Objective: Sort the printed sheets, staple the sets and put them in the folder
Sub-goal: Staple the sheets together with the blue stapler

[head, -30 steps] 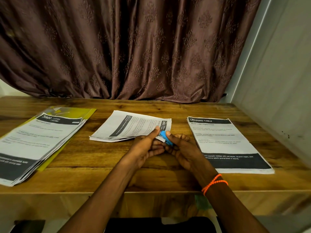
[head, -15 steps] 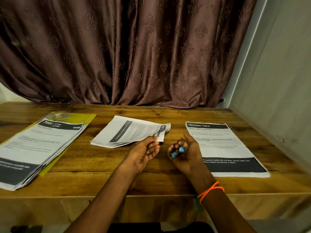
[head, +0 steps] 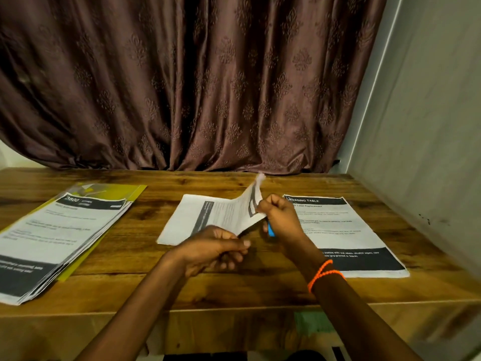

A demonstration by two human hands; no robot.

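Your right hand pinching the middle paper set's lifted corner and gripping a blue stapler, your left hand pinching its lower edge, centre of the worktop.

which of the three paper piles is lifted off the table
The middle set: both hands raise its right end, while the left stack and the right sheet lie flat.

On the surface, my stack lies on the folder at frame left, a set at centre, one sheet right.
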